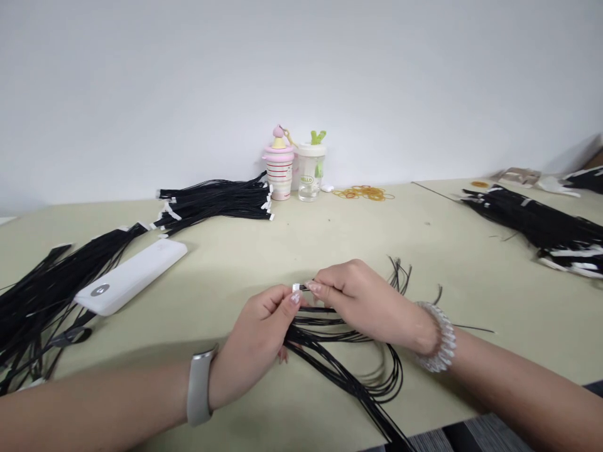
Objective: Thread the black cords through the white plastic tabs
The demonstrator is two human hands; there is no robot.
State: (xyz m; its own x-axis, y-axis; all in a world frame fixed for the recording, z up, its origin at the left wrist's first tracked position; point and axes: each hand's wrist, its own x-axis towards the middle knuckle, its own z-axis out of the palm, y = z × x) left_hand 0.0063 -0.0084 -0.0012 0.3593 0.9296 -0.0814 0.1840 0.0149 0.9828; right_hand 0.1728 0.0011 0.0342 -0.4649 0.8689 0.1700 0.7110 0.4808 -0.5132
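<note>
A small white connector (296, 287) is pinched at the fingertips of my left hand (264, 336), whose other fingers curl round a bunch of thin black cables. My right hand (362, 298) is closed just to the right of it, thumb and forefinger pinching a dark wire end beside the connector. The black cables (339, 370) loop under both hands and trail toward the table's front edge. Loose wire ends (400, 273) stick out behind my right hand. What the lower fingers grip is partly hidden.
Bundled black cables with white connectors lie at the back left (211, 204), far left (61, 276) and right (541, 220). A white power bank (132, 276) rests on the left bundle. Two cups (279, 172) stand by the wall, near yellow rubber bands (365, 193).
</note>
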